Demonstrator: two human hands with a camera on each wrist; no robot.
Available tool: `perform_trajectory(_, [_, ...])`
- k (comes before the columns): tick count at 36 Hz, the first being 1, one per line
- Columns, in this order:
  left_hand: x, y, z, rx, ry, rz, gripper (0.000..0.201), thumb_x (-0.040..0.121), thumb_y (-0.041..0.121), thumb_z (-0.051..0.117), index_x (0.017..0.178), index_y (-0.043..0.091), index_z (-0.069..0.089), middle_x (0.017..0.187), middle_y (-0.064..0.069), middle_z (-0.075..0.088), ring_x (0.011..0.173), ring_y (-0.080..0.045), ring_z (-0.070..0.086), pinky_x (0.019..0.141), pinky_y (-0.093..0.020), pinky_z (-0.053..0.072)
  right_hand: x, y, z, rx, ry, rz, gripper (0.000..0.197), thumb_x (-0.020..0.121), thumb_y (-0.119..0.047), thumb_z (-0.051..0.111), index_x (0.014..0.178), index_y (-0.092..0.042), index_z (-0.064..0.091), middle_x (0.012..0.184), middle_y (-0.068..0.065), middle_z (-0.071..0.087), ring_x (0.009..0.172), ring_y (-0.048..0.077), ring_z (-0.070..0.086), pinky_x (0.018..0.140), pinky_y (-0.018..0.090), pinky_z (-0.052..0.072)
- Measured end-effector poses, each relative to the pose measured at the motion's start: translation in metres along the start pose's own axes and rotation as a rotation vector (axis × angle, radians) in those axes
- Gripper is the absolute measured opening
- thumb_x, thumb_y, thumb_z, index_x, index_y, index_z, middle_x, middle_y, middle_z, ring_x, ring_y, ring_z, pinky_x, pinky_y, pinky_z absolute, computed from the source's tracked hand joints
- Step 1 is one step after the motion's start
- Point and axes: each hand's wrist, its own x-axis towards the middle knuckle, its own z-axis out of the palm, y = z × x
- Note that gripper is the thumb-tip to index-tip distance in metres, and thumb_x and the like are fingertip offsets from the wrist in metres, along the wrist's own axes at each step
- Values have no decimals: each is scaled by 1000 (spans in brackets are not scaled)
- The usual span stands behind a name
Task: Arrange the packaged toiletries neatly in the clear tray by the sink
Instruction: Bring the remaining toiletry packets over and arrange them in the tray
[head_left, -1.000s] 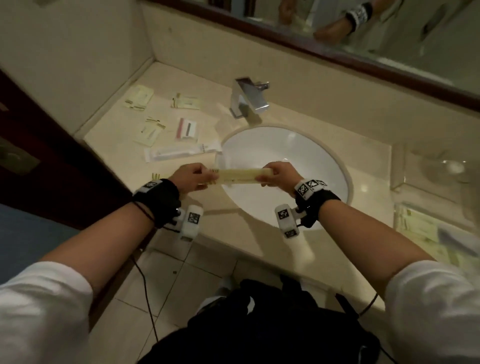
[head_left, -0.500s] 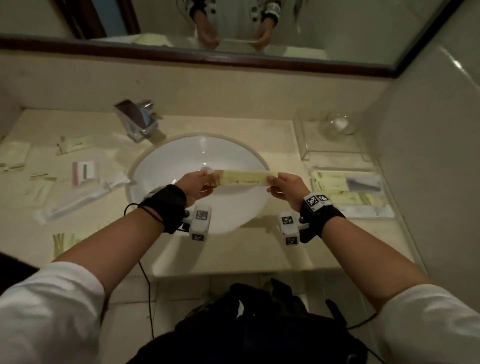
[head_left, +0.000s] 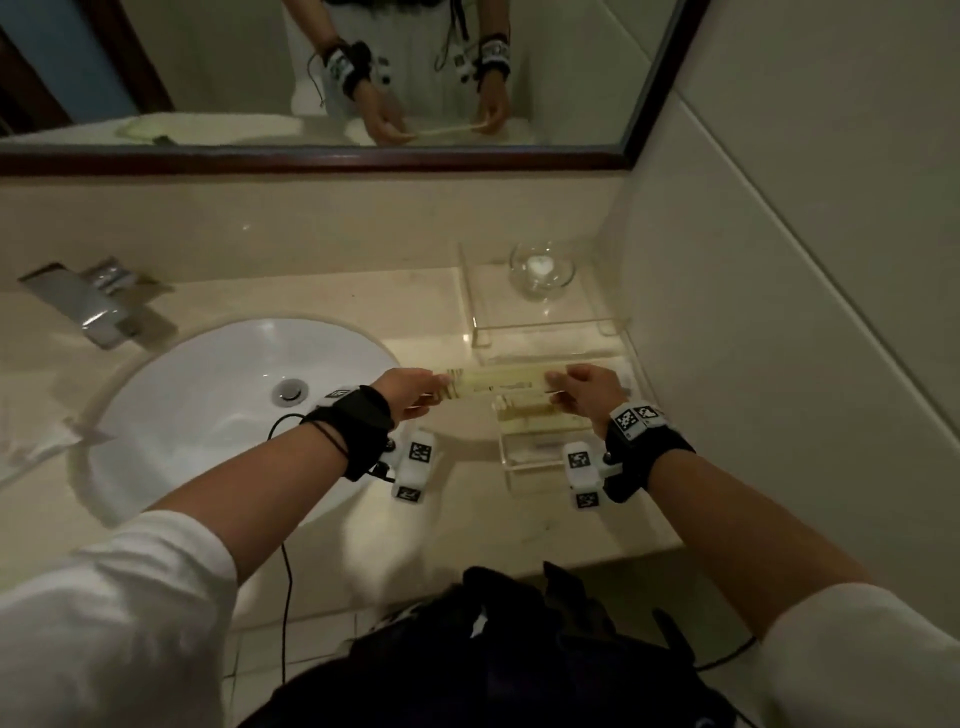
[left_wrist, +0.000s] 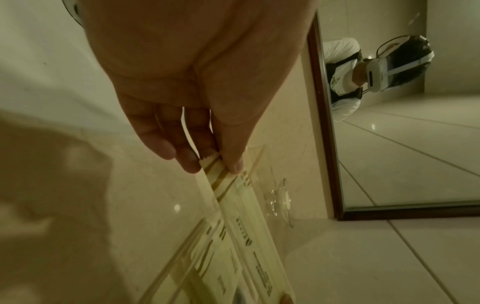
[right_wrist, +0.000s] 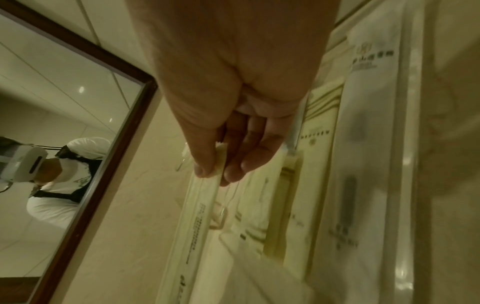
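A long pale-yellow toiletry packet (head_left: 498, 383) (left_wrist: 249, 218) (right_wrist: 200, 216) hangs level between my two hands, just above the far part of the clear tray (head_left: 519, 462). My left hand (head_left: 415, 389) (left_wrist: 218, 162) pinches its left end with thumb and fingers. My right hand (head_left: 582, 387) (right_wrist: 215, 172) pinches its right end. Several packets (head_left: 530, 413) (right_wrist: 319, 164) lie side by side in the tray. The right hand hides part of them.
A white basin (head_left: 234, 395) and chrome tap (head_left: 98, 301) lie to the left. A second clear tray (head_left: 540, 322) with a glass bowl (head_left: 542, 270) stands behind, against the right wall. A loose packet (head_left: 36, 447) lies at the far left.
Both hands carried the long packet rightward from over the basin to above the clear tray. The view swung right; the loose packets on the left counter dropped out of sight.
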Motion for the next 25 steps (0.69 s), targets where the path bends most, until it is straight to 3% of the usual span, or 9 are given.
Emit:
perform_trajectory(4, [16, 5, 31, 141, 62, 7, 22, 88, 24, 65, 70, 17, 53, 72, -1, 49, 66, -10, 44, 63, -20, 35, 12, 8, -29, -122, -18, -31, 12, 85, -18, 68, 89, -8, 63, 77, 7, 67, 62, 16, 59, 47, 18, 47])
perform_trajectory(6, [23, 5, 41, 205, 75, -1, 16, 87, 26, 66, 78, 14, 59, 75, -1, 52, 68, -11, 47, 64, -21, 37, 18, 14, -39, -131, 3, -8, 17, 85, -19, 68, 93, -6, 64, 75, 8, 67, 59, 15, 57, 46, 19, 45])
perform_trajectory(8, [29, 5, 51, 259, 69, 7, 24, 85, 29, 68, 96, 8, 65, 90, -6, 60, 84, -17, 53, 77, -27, 44, 24, 19, -49, -169, 29, 12, 23, 85, -20, 68, 102, -5, 62, 73, 5, 65, 56, 13, 56, 46, 22, 45])
perform_trajectory(10, [30, 6, 58, 318, 71, 9, 39, 84, 32, 69, 108, 1, 65, 105, -10, 62, 100, -23, 55, 94, -34, 45, 30, 24, -55, -224, 34, 15, 20, 85, -21, 68, 98, -7, 61, 68, 4, 62, 55, 15, 55, 48, 25, 45])
perform_trajectory(13, [31, 3, 65, 377, 62, 28, 29, 78, 31, 76, 92, 6, 69, 100, -10, 65, 99, -24, 59, 102, -41, 46, 29, 29, -62, -289, 52, 7, 14, 87, -19, 65, 82, -6, 61, 63, 7, 58, 53, 19, 51, 48, 25, 45])
perform_trajectory(15, [35, 1, 67, 375, 60, 47, 21, 71, 28, 82, 76, 11, 71, 89, -8, 68, 92, -24, 63, 98, -42, 50, 27, 32, -66, -326, 77, 2, 16, 89, -18, 63, 76, -9, 61, 62, 7, 59, 51, 18, 52, 46, 23, 45])
perform_trajectory(19, [38, 2, 72, 523, 26, 74, 19, 68, 33, 83, 73, 17, 75, 83, -5, 73, 88, -24, 67, 83, -32, 55, 25, 40, -71, -405, 158, 6, 20, 86, -24, 65, 67, -18, 61, 57, 3, 59, 48, 17, 51, 51, 26, 46])
perform_trajectory(21, [38, 4, 76, 588, 24, 75, 18, 70, 35, 81, 70, 20, 72, 73, 2, 68, 77, -17, 63, 70, -25, 49, 23, 44, -73, -477, 181, 14, 23, 84, -29, 66, 66, -17, 59, 55, 2, 59, 48, 17, 52, 53, 25, 45])
perform_trajectory(25, [40, 6, 83, 734, 12, 96, 24, 73, 36, 79, 74, 14, 69, 70, 2, 59, 75, -13, 55, 64, -23, 42, 16, 49, -79, -593, 220, 11, 19, 86, -34, 64, 78, -17, 60, 67, 3, 62, 64, 21, 59, 62, 24, 43])
